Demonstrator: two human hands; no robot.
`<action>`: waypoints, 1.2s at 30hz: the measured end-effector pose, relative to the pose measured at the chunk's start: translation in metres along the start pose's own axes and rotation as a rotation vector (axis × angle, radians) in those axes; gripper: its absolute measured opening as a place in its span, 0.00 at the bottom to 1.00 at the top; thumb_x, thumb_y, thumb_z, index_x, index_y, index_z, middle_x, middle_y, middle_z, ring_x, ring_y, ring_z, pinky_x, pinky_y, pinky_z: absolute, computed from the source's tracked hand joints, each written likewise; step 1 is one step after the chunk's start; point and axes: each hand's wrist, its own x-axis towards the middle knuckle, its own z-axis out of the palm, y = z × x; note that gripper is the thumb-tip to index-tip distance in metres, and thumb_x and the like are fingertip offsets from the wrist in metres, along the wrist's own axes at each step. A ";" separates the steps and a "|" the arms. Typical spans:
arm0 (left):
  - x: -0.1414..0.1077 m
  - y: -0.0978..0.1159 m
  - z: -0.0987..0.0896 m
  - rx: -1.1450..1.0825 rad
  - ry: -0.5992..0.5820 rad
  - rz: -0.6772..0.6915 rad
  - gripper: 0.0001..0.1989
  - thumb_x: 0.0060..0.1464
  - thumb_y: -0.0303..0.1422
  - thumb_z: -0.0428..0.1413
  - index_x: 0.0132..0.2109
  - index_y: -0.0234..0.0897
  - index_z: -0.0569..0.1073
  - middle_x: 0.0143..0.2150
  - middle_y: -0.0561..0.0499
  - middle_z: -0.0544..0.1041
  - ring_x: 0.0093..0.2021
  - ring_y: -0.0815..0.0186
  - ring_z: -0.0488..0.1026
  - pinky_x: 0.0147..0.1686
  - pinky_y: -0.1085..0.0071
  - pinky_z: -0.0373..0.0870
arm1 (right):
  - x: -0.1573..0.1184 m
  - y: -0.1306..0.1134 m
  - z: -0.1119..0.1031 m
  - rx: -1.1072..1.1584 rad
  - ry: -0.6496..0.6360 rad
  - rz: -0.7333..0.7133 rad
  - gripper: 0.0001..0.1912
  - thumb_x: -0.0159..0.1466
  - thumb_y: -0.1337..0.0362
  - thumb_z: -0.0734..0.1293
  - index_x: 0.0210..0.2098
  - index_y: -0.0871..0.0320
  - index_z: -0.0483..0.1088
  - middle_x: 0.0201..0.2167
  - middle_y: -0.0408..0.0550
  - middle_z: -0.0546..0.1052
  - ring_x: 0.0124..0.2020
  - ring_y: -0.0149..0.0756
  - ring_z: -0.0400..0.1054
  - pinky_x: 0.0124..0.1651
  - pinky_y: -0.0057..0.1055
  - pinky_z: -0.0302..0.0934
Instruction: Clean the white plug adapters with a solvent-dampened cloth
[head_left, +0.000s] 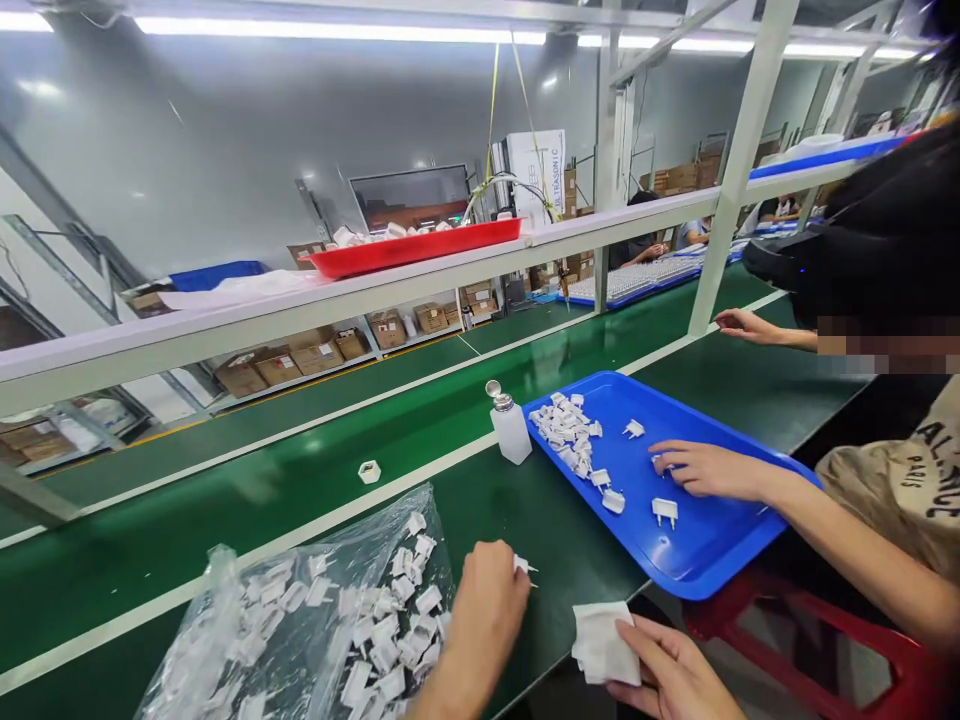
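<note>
My left hand (484, 615) is closed around a small white plug part (523, 566) whose metal pins stick out to the right. It hovers at the right edge of a clear plastic bag (300, 620) full of several white plug parts. My right hand (671, 675) pinches a folded white cloth (602, 640) at the table's front edge. A small white dispenser bottle (510, 425) with a metal top stands upright beyond my hands.
A blue tray (712, 540) with several white plug parts lies at right; a co-worker's hand (701, 468) rests in it. Another person's hand (746, 325) touches the green belt farther back. One white part (369, 471) sits on the belt. A red tray (412, 248) sits on the overhead shelf.
</note>
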 end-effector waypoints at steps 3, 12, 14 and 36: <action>-0.022 0.018 0.020 -0.050 0.019 -0.062 0.12 0.61 0.27 0.53 0.33 0.36 0.80 0.35 0.37 0.82 0.38 0.49 0.80 0.38 0.60 0.69 | 0.003 -0.001 0.009 -0.175 -0.008 -0.076 0.36 0.54 0.32 0.72 0.41 0.59 0.84 0.38 0.55 0.85 0.42 0.51 0.79 0.42 0.39 0.75; -0.037 -0.027 0.027 -0.401 -0.006 0.034 0.28 0.52 0.25 0.60 0.61 0.43 0.75 0.56 0.44 0.80 0.47 0.56 0.79 0.48 0.62 0.76 | 0.025 -0.004 0.028 -0.724 0.124 -0.626 0.24 0.75 0.52 0.58 0.62 0.53 0.74 0.61 0.57 0.76 0.60 0.53 0.69 0.65 0.52 0.59; -0.037 -0.029 0.036 -0.488 0.034 0.097 0.28 0.53 0.23 0.56 0.60 0.43 0.75 0.57 0.44 0.79 0.50 0.55 0.78 0.53 0.60 0.75 | 0.035 -0.001 0.037 -0.843 0.004 -0.748 0.22 0.74 0.59 0.59 0.64 0.48 0.73 0.62 0.52 0.76 0.62 0.50 0.68 0.64 0.51 0.60; -0.027 -0.032 0.067 -0.667 0.101 0.182 0.21 0.52 0.20 0.51 0.45 0.43 0.81 0.38 0.45 0.81 0.40 0.55 0.78 0.43 0.60 0.78 | 0.044 -0.006 0.042 -1.143 -0.202 -0.828 0.25 0.75 0.67 0.58 0.69 0.48 0.66 0.61 0.50 0.77 0.59 0.43 0.71 0.58 0.38 0.68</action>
